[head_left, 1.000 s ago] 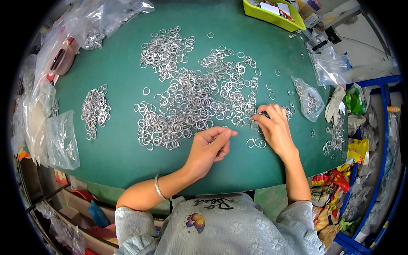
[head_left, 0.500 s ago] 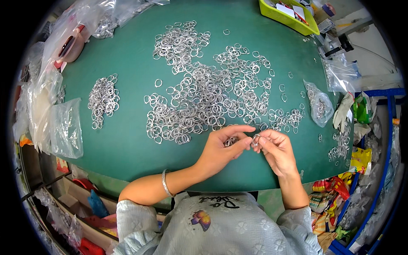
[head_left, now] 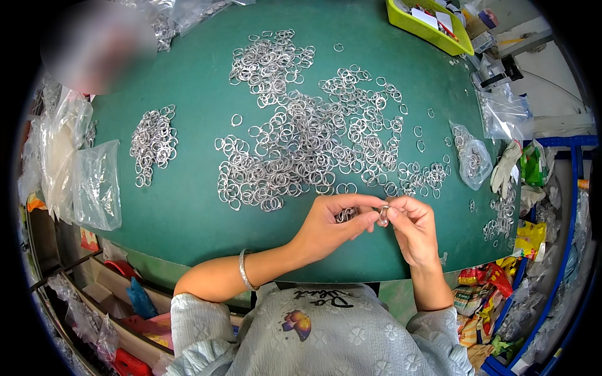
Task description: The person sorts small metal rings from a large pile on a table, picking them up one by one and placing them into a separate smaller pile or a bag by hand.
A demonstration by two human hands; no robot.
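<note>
Over the near part of the green table [head_left: 188, 238], my two hands meet at the fingertips. My left hand [head_left: 329, 229] is curled round several silver metal rings [head_left: 346, 215], partly hidden by its fingers. Its thumb and index finger also touch a single ring [head_left: 384, 216] between the hands. My right hand [head_left: 415, 229] pinches that same ring between thumb and fingers. Just beyond my hands spreads a large heap of similar rings [head_left: 307, 144]. A smaller pile of rings [head_left: 153, 141] lies to the left.
Clear plastic bags [head_left: 97, 182] lie along the left edge. A yellow-green basket [head_left: 433, 28] with small items stands at the far right. A bag of rings [head_left: 473, 160], a white glove [head_left: 505, 169] and a loose ring cluster [head_left: 500, 219] lie along the right edge.
Both hands have drawn slightly nearer me and closer together around the single ring. My left index finger has come down onto it. The view has shifted a little.
</note>
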